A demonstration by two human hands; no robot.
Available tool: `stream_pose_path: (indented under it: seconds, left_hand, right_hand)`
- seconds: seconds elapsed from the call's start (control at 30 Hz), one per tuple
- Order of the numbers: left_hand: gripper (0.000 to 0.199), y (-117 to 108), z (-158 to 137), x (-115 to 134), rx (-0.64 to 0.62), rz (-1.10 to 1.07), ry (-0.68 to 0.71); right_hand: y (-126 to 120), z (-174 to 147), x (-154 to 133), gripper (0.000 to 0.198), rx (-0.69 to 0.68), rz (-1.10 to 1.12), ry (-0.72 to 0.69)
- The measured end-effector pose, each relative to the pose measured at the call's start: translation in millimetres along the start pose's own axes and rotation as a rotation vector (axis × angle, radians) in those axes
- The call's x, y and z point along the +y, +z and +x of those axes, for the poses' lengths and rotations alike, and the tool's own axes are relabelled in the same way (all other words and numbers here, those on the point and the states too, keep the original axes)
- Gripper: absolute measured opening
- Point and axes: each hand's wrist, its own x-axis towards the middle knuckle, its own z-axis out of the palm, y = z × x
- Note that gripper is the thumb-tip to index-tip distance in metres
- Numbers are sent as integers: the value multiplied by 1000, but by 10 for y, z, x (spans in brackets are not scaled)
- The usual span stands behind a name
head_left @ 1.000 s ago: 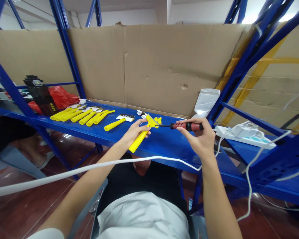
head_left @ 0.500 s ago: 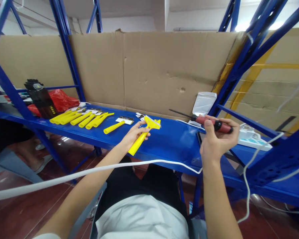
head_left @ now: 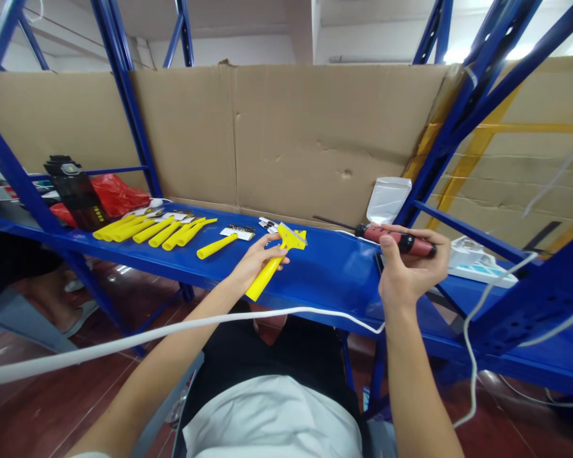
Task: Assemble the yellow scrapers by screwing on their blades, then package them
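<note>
My left hand [head_left: 258,261] is closed around the neck of a yellow scraper [head_left: 266,277], its handle slanting down toward me and its head up to the right. In my right hand [head_left: 407,270] is a red and black screwdriver [head_left: 395,239], held level with its thin dark shaft pointing left. The shaft's tip is apart from the scraper. Just left of my left hand, a single yellow scraper [head_left: 218,246] lies on the blue shelf [head_left: 334,267], a white and black piece at its head. Further left, several more yellow scrapers [head_left: 153,233] lie side by side.
A dark bottle [head_left: 79,194] and a red plastic bag [head_left: 119,194] stand at the left. A white cable [head_left: 181,326] crosses in front of my forearms. Cardboard [head_left: 286,140] backs the shelf, and blue posts [head_left: 124,95] frame it. A white box [head_left: 389,200] leans at the back right.
My right hand and the screwdriver have moved slightly left, closer to the scraper. My left hand keeps its hold on the scraper, and the whole view has shifted a little.
</note>
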Motion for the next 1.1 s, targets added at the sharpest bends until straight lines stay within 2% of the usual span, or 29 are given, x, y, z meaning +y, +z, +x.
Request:
stream_pose_path:
  seconds: [0.2,0.37,0.77,1.1]
  left_hand:
    - [64,-24,26,-52,-20,24,19]
    - [64,-10,8,-42,-37,31,20]
    - [65,6,-13,-29,-50,30,23]
    - [64,24,-22,-17,-65,21,6]
  right_hand:
    - [-2,-68,-58,49,-211,-46,21]
    - [14,-95,-76,49,-311,-14,21]
    - [9,-96,-81,49,-352,11,22]
    - [10,-89,-56,48,-355,-28,-48]
